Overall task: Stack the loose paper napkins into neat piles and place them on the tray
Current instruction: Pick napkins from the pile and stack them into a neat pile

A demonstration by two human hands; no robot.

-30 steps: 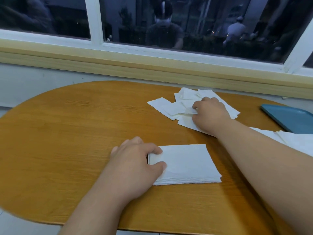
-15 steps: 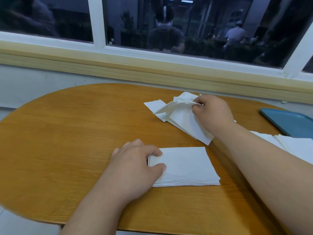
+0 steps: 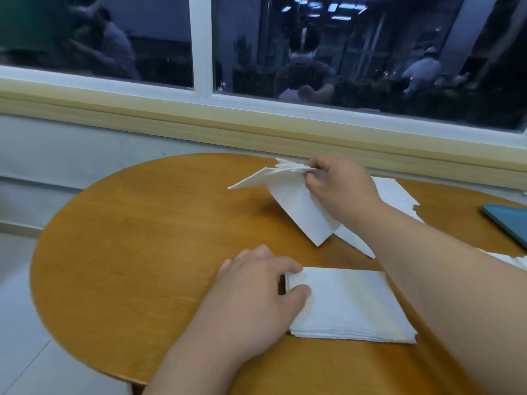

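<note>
Right hand (image 3: 339, 192) pinches napkins (image 3: 296, 206); left hand (image 3: 256, 303) holds pile (image 3: 356, 306); tray (image 3: 507, 220) apart.

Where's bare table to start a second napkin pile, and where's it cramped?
Free: the broad left stretch of the table, from the left hand and neat pile out to the rim; also a narrower gap between that pile and the held napkins in the right hand. Crowded: the right side, where loose napkins, the right forearm and the tray bunch up.

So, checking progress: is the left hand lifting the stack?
No, the stack lies flat on the table, the left hand holding its edge.
</note>
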